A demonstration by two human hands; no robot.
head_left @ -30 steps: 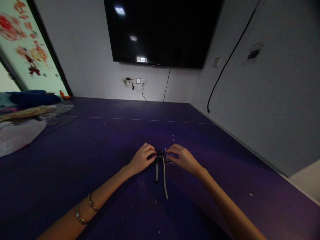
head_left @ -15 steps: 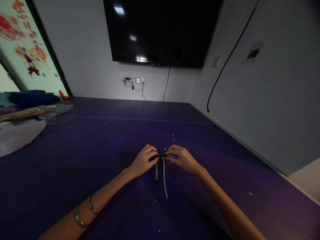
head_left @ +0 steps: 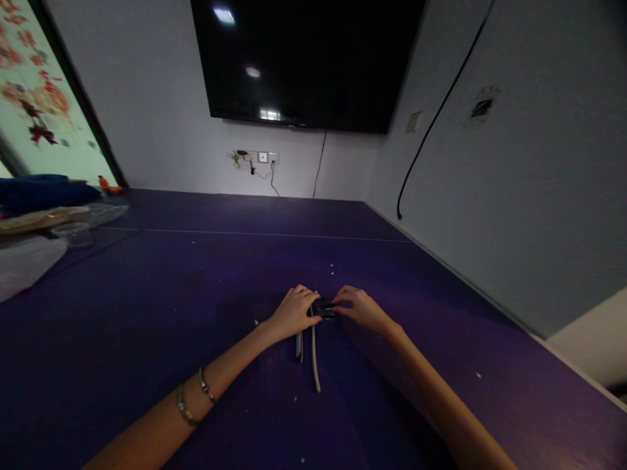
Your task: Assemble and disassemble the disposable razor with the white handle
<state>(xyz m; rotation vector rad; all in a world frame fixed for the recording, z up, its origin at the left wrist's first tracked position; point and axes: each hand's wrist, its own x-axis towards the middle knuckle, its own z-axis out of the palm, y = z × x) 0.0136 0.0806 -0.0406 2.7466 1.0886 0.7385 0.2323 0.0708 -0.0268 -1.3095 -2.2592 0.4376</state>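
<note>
In the head view, my left hand (head_left: 295, 313) is closed, thumb and fingers pinching the left side of a small black piece (head_left: 326, 312). My right hand (head_left: 360, 308) pinches the right side of that piece with its fingertips. What kind of thing it is cannot be made out at this size. A pale, narrow strap or cord (head_left: 315, 365) runs from by my left fingers toward me over the purple surface. Left of it, a shorter dark strip with a light face (head_left: 298, 347) extends from under my left hand.
The purple surface (head_left: 186, 339) carries scattered white specks. Plastic bags (head_left: 29, 261) and dark blue cloth (head_left: 46, 191) lie at the left. A wall-mounted television (head_left: 304, 59), sockets (head_left: 263, 157) and a hanging black cable (head_left: 431, 124) are beyond.
The black piece now shows broader between my hands, and my left hand has turned over it. The view has shifted slightly right. Both hands stay close together.
</note>
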